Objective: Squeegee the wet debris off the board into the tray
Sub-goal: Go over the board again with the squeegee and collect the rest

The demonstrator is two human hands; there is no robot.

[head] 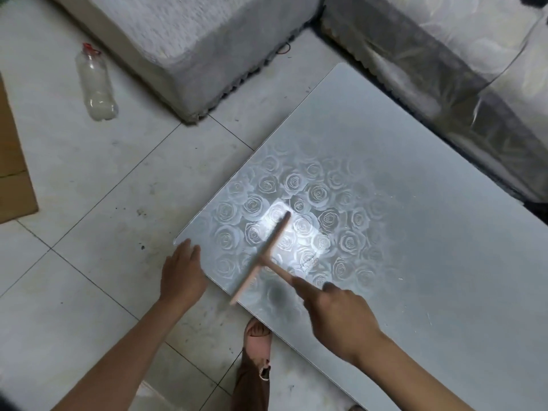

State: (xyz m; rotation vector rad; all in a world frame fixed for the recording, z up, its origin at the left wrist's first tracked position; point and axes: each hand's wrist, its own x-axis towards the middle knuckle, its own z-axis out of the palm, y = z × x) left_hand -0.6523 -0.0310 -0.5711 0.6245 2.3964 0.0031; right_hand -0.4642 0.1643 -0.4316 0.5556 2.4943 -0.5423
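At nine o'clock a flat sheet of cardboard (13,161) lies on the tiled floor, and at ten o'clock a plastic bottle (95,84) with a red cap lies on its side beside a pale cushioned block (192,40). My left hand (182,271), fingers straight and relaxed, rests palm down on the corner of the board (415,203) that points toward eight o'clock, holding nothing. Just to its three o'clock the wooden squeegee (267,250) sits on the rose-patterned part of the board, its blade running from one o'clock to seven o'clock across a bright patch of reflected light, its near end reaching the board's edge. Below it, at six o'clock, my sandalled foot (257,336) shows on the tiles. My right hand (341,315) is wrapped round the squeegee's handle, forefinger stretched along it toward ten o'clock. A floral-covered sofa (462,93) borders the board at two o'clock
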